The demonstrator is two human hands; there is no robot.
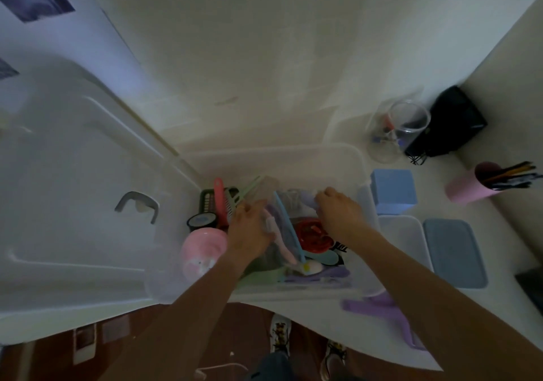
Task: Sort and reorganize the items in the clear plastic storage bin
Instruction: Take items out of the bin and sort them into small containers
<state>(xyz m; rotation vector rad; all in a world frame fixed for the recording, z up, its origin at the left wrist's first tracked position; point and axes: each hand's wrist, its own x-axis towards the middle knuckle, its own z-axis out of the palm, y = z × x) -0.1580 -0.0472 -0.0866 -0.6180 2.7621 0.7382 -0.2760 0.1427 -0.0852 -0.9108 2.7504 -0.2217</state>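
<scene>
The clear plastic storage bin (349, 157) stands open on a white table, full of mixed items. Both my hands reach inside it. My left hand (249, 228) grips a bundle of slim handles, among them a pink-white one (282, 245) and a light blue comb (289, 228). My right hand (338, 210) pinches a pale purple object (308, 198) near the bin's middle. Also in the bin lie a pink comb (219, 201), a green comb (244, 194), a pink round case (202, 251), a red round thing (311, 233) and a dark green tray (207, 201).
The bin's lid (73, 189) leans at the left. Right of the bin are a blue box (393, 189), a clear box (402, 239) and its blue lid (454, 251). A glass jar (396, 131), black bag (452, 122), pink brush cup (470, 186) and purple comb (382, 310) sit around.
</scene>
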